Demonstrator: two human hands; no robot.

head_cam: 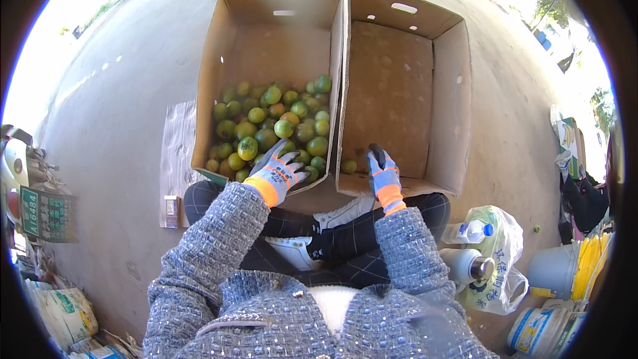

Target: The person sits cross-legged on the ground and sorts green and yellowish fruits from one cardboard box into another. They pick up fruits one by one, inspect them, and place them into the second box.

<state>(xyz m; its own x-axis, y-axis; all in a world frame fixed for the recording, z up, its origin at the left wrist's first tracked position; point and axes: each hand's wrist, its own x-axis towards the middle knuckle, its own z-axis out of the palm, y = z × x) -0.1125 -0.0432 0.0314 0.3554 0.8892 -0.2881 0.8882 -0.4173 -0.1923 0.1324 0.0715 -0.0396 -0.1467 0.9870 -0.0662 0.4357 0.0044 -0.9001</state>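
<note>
Before me stand two open cardboard boxes side by side. The left cardboard box point(281, 35) holds a heap of round fruits point(266, 138), mostly green with some yellow or orange. My left hand point(276, 172), in a grey glove with an orange cuff, lies palm down over the near part of the heap, fingers apart. Its palm side is hidden. My right hand point(384, 172), gloved alike, is at the near end of the right cardboard box point(391, 85), its fingers bent. Whether it holds something cannot be seen. Left of it, a single green fruit point(349, 166) rests on the box floor.
A flattened cardboard sheet point(177, 159) bearing a small box point(172, 211) lies left. At my right are a clear bottle point(471, 232), a white flask point(461, 265), a plastic bag point(501, 279) and a grey bucket point(553, 269). A parked vehicle point(25, 174) stands far left.
</note>
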